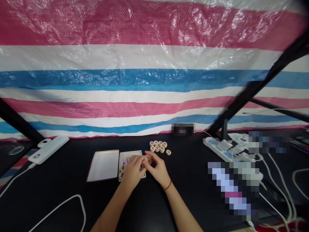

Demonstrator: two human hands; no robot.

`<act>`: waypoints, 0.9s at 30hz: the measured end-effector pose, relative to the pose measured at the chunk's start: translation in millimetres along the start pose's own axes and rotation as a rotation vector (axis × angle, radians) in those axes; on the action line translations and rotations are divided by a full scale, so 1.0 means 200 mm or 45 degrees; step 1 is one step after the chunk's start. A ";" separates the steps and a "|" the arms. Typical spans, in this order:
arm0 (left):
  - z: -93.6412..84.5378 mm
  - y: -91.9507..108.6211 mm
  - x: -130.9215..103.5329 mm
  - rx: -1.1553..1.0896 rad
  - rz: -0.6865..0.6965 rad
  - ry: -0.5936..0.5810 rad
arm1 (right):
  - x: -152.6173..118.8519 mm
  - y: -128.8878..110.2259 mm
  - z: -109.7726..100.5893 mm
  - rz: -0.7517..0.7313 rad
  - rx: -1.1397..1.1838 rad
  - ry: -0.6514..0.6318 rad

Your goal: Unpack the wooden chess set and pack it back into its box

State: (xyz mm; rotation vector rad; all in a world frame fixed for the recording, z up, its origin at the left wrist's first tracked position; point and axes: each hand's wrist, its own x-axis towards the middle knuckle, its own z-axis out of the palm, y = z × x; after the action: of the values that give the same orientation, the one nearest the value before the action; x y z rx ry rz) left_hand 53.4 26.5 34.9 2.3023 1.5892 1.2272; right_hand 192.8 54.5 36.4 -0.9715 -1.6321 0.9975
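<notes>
My left hand (132, 170) is over the open white box (130, 154), its fingers curled and meeting those of my right hand (156, 167) at the box's right side. Round pieces with dark characters (121, 175) lie in the box, beside a pinkish printed paper (126, 160). A small pale piece (146, 159) shows between the fingertips of my right hand; the fingers partly hide it. Beyond my right hand, several round pieces with red characters (157, 148) stand grouped on the black table, and a single one (168, 152) sits apart to their right.
The white box lid (103, 166) lies left of the box. A white power strip (49, 149) with a cable is at the far left. Another power strip (218, 148), with plugs and cables, is on the right, near blurred-out objects. A striped sheet (135, 109) hangs behind the table.
</notes>
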 end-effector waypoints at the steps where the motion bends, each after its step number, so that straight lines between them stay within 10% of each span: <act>1: 0.00 0.00 0.00 0.001 -0.002 0.009 | 0.00 0.01 -0.01 0.023 0.041 -0.004; 6: -0.01 0.02 0.01 -0.002 -0.030 0.001 | 0.01 0.01 -0.06 0.041 0.059 -0.028; 13: -0.05 -0.04 0.00 0.018 -0.121 0.031 | 0.05 0.14 -0.28 0.004 -0.688 0.643; 27: -0.09 -0.05 0.00 -0.008 -0.130 0.025 | 0.04 0.23 -0.33 0.280 -1.227 0.495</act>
State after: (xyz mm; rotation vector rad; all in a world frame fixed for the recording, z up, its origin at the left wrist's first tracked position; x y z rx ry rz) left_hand 34.8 24.6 42.9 2.1823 1.6842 1.2330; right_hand 260.5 88.9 9.4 -1.8712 -1.6737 0.0567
